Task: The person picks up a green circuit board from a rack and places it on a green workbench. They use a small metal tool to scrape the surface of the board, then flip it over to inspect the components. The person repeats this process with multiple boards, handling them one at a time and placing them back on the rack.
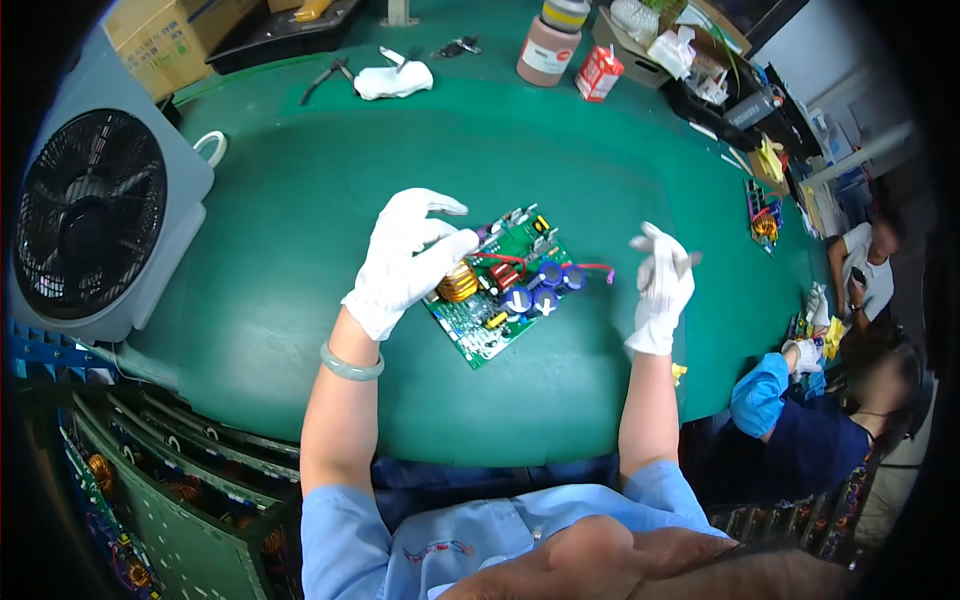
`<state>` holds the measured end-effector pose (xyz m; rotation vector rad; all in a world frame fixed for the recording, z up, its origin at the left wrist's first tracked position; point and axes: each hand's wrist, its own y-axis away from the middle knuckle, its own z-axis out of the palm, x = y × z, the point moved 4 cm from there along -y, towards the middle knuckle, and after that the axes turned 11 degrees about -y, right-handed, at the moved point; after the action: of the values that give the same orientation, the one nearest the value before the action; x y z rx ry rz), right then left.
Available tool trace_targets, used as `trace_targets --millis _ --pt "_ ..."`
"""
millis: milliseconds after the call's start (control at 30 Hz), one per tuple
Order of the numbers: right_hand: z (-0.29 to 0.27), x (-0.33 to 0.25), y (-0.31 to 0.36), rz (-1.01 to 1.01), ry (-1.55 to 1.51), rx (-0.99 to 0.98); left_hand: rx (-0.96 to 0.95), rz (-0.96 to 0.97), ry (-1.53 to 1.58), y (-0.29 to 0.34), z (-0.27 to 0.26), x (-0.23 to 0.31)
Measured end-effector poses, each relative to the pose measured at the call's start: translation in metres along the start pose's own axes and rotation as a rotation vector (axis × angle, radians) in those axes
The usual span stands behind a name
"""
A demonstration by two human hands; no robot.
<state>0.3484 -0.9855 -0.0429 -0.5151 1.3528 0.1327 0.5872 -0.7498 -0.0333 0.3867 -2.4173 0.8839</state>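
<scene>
A green circuit board (483, 345) lies at a slant on the green work mat in front of me. On it are a copper-wound coil (459, 283), several blue capacitors (545, 301) and red wires (590, 266). My left hand (405, 258), white-gloved, is over the board's left corner. Its thumb reaches the parts beside the coil, and a gap shows between thumb and forefinger; the lower fingers are partly hidden. To the right of the board, apart from it, my right hand (662, 285) is gloved too, with its fingers loosely spread and nothing seen in them.
A grey fan (95, 210) stands at the left, above racked boards (190, 520). At the back are a white cloth bundle (393, 80), a pinkish bottle (548, 50) and a red-white carton (599, 74). Another board (763, 222) lies right, near two co-workers (800, 440).
</scene>
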Motion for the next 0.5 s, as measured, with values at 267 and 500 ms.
trace_targets --millis 267,500 --pt "-0.001 0.027 -0.005 0.413 -0.126 -0.66 -0.198 0.239 -0.321 0.002 0.03 0.014" --pt "0.007 0.022 -0.006 0.443 -0.015 -0.528 -0.054 0.144 -0.522 -0.003 0.025 0.027"
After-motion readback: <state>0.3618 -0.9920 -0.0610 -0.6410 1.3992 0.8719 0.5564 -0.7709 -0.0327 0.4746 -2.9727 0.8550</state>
